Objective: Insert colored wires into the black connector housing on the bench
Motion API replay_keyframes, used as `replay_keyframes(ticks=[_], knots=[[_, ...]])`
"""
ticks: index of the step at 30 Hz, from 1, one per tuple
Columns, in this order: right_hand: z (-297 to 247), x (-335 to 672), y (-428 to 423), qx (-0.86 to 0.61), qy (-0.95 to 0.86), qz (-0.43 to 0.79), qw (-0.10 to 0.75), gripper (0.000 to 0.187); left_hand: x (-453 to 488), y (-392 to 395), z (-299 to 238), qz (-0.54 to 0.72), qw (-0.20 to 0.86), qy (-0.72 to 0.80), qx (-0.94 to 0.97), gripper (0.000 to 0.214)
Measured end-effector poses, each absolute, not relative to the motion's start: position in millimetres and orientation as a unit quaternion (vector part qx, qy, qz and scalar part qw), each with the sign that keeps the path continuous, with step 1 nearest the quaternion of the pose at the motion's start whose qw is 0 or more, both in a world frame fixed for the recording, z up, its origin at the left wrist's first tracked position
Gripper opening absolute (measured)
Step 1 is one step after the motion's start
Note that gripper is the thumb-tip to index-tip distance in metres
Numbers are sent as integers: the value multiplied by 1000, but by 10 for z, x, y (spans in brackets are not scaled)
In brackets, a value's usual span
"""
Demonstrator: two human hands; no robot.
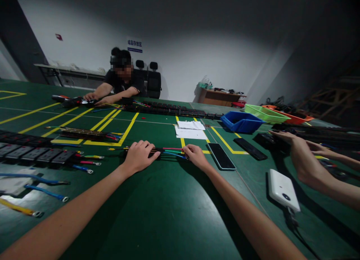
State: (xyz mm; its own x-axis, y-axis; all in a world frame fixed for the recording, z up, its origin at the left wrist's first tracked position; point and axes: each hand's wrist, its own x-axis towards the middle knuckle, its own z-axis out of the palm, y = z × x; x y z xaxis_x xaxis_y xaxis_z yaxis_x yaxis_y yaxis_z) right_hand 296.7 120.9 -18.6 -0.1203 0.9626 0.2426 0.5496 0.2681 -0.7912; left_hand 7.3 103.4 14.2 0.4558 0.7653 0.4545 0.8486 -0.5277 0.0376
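Near the middle of the table lies a narrow dark strip [153, 152] with red, green and blue wires [172, 153] coming out of its right end. My left hand [141, 155] is closed over the strip from above, covering most of it. Thumb and fingers of my right hand [194, 156] pinch the wires at their right ends, where a blue wire runs into the fingertips. The exact wire ends are hidden. A similar dark strip with brass-coloured bars and wires [88, 134] lies to the left, beyond my left hand.
Socket strips [36, 154] with lugged wires lie at left. White papers [190, 130], a phone [221, 156] and a white power bank [284, 190] lie ahead and right. A blue bin [241, 122] stands beyond. One person [120, 74] works opposite; another person's hands [303, 147] reach in from the right.
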Motion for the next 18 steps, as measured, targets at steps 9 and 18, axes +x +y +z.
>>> replay_keyframes(ticks=[9, 18], knots=[[-160, 2960, 1185, -578, -624, 281, 444, 45, 75, 1035, 135, -213, 106, -477, -846, 53], [-166, 2963, 1192, -564, -694, 214, 392, 53, 75, 1030, 136, -215, 105, -475, -847, 53]])
